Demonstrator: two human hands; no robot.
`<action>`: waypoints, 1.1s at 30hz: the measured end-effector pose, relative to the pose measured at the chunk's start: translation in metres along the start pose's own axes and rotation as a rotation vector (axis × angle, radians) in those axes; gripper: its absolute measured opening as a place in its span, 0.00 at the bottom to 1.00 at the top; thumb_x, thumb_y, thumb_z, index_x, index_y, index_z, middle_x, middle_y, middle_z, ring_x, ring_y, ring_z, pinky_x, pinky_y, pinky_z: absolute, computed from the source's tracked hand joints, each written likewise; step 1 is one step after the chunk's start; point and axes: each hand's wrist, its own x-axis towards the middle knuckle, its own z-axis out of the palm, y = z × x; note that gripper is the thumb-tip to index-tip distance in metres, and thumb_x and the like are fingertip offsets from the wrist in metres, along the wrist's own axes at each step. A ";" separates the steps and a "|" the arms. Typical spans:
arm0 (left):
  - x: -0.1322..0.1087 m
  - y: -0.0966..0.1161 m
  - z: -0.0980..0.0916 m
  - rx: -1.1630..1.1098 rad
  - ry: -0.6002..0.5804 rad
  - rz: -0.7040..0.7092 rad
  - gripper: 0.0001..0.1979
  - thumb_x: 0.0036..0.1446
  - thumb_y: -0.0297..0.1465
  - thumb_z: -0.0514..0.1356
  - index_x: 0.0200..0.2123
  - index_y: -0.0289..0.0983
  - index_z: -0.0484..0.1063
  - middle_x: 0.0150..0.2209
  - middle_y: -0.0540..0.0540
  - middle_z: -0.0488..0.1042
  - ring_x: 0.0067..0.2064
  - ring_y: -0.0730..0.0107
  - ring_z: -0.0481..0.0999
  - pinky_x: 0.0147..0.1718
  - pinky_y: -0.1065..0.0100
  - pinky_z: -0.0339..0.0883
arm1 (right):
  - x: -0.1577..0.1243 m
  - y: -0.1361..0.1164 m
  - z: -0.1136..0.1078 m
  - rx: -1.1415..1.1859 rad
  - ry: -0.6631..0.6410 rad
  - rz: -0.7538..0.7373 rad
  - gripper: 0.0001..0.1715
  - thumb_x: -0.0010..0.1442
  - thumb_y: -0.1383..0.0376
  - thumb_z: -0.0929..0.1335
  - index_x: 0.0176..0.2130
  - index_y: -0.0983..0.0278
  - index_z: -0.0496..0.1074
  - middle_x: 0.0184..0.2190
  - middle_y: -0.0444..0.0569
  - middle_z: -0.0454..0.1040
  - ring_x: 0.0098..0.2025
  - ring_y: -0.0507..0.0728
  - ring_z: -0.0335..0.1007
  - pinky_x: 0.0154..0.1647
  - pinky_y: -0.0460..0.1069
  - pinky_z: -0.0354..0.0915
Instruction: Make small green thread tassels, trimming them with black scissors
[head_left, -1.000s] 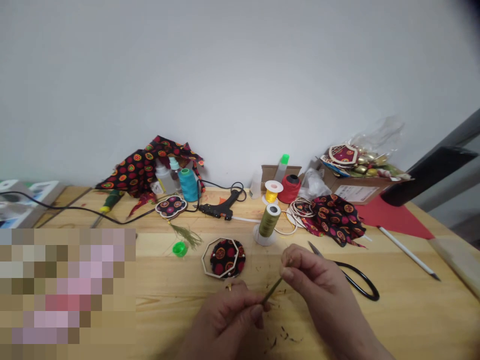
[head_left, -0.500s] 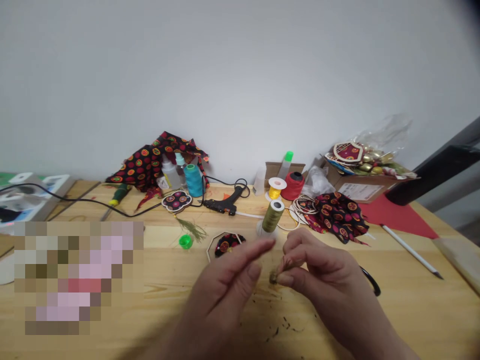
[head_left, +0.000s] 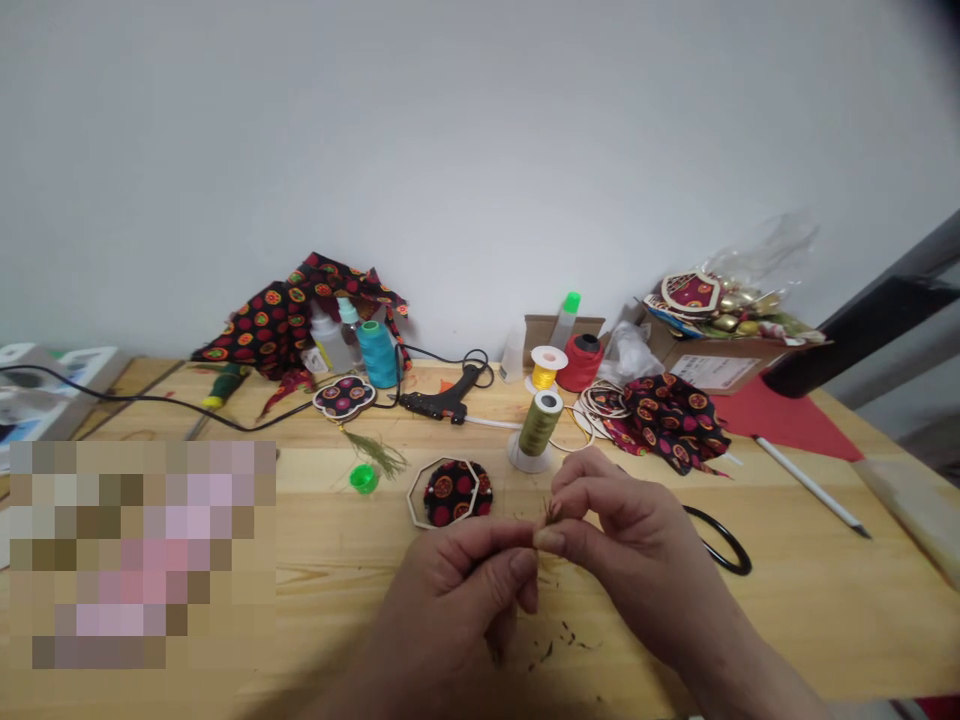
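Note:
Between the fingertips of my right hand [head_left: 630, 540] is a small bundle of olive-brown thread [head_left: 552, 512], its cut ends poking up. My left hand [head_left: 469, 590] is closed, thumb against forefinger, and meets the right fingertips at the bundle; the bundle's lower part is hidden by the fingers. Just beyond the hands stands a spool of olive thread [head_left: 540, 425]. Left of it lie an octagonal wooden frame [head_left: 412, 498] and a round piece of black patterned fabric [head_left: 448, 492]. Dark thread scraps [head_left: 551, 645] are scattered below the hands.
A black glue gun [head_left: 439, 403] with a cord lies at the back. A turquoise thread cone [head_left: 378, 355], a red thread cone [head_left: 581, 365] and a yellow spool [head_left: 545, 370] stand nearby. At right are a black loop [head_left: 739, 560], a white pencil [head_left: 810, 485] and a cardboard box [head_left: 720, 368].
My left hand has gone from flat, extended fingers to a closed pinch meeting the right fingertips. The right hand has shifted slightly left with the thread bundle. The view has moved a little.

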 end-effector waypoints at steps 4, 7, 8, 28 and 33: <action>-0.001 -0.003 -0.002 0.073 0.015 -0.006 0.09 0.53 0.36 0.62 0.30 0.38 0.80 0.19 0.54 0.65 0.18 0.80 0.57 0.17 0.75 0.49 | 0.002 0.004 0.003 -0.056 -0.003 -0.040 0.12 0.50 0.69 0.72 0.18 0.62 0.71 0.25 0.43 0.68 0.33 0.55 0.65 0.36 0.50 0.60; -0.001 -0.002 -0.004 0.045 0.104 0.033 0.09 0.52 0.34 0.63 0.25 0.36 0.78 0.18 0.53 0.67 0.18 0.81 0.58 0.17 0.76 0.50 | 0.006 0.019 0.001 -0.208 0.022 -0.130 0.07 0.55 0.68 0.69 0.26 0.62 0.75 0.28 0.45 0.70 0.35 0.56 0.66 0.37 0.51 0.62; -0.001 -0.002 -0.006 0.014 0.150 0.048 0.08 0.51 0.34 0.64 0.24 0.36 0.78 0.18 0.53 0.68 0.18 0.81 0.58 0.17 0.76 0.50 | 0.007 0.027 -0.001 -0.305 0.028 -0.169 0.06 0.57 0.68 0.68 0.30 0.61 0.76 0.30 0.46 0.72 0.36 0.56 0.66 0.38 0.52 0.62; 0.000 -0.011 -0.024 -0.285 0.340 0.068 0.04 0.45 0.32 0.69 0.26 0.37 0.80 0.20 0.51 0.73 0.18 0.83 0.59 0.17 0.80 0.53 | 0.017 0.066 -0.010 -0.668 -0.363 -0.345 0.12 0.61 0.75 0.63 0.29 0.63 0.69 0.31 0.48 0.71 0.39 0.56 0.62 0.39 0.51 0.60; -0.001 -0.014 -0.027 -0.293 0.361 0.062 0.07 0.43 0.33 0.70 0.26 0.36 0.80 0.19 0.51 0.72 0.18 0.83 0.59 0.16 0.81 0.53 | 0.044 0.034 -0.017 0.003 -0.141 0.001 0.07 0.60 0.65 0.65 0.31 0.64 0.70 0.24 0.42 0.66 0.24 0.50 0.57 0.25 0.46 0.55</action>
